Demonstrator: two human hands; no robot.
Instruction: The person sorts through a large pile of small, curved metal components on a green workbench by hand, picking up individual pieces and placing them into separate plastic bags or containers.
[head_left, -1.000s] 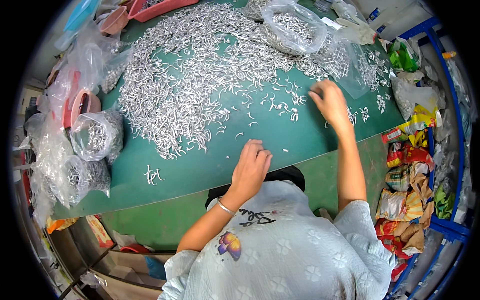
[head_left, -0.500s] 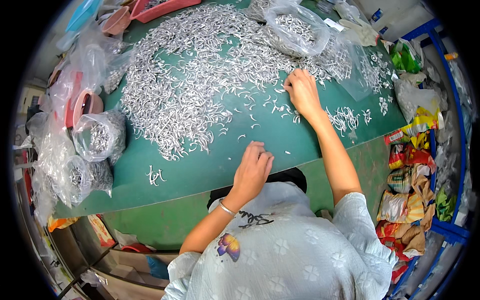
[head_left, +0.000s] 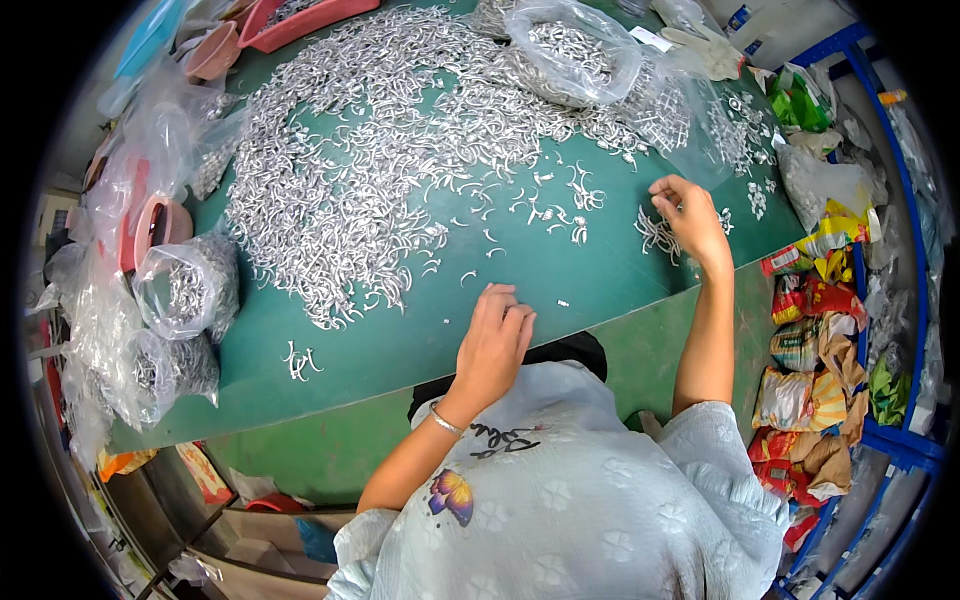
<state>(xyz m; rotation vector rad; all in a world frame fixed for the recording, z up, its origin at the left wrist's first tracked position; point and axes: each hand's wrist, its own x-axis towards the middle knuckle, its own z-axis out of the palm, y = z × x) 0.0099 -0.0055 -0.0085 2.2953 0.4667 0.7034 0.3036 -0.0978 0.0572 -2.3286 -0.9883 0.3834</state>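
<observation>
Many small, curved silvery metal pieces point(head_left: 330, 220) are spread in a wide heap over the green table point(head_left: 400, 350). My right hand point(head_left: 692, 222) hovers at the right, beside and partly over a small pile of the same curved pieces point(head_left: 656, 234). Its fingers are bent, with a gap between thumb and forefinger, and no piece shows between them. Close to the table's front edge rests my left hand point(head_left: 494, 335), its fingers loosely bent and slightly apart, holding nothing visible. One tiny silvery piece point(head_left: 563, 303) lies to its right. Several loose pieces point(head_left: 548, 212) are scattered between the heap and my right hand.
Clear plastic bags of metal pieces point(head_left: 188, 282) crowd the left edge. Another open bag point(head_left: 575, 55) stands at the back, near a pink tray point(head_left: 310, 22). More small pieces point(head_left: 745, 135) lie far right. Beyond is a blue shelf frame point(head_left: 900, 250) with colourful packages point(head_left: 800, 400).
My right hand has moved right and nearer, from the heap's edge to the small pile. The left hand has barely moved. The view has shifted slightly.
</observation>
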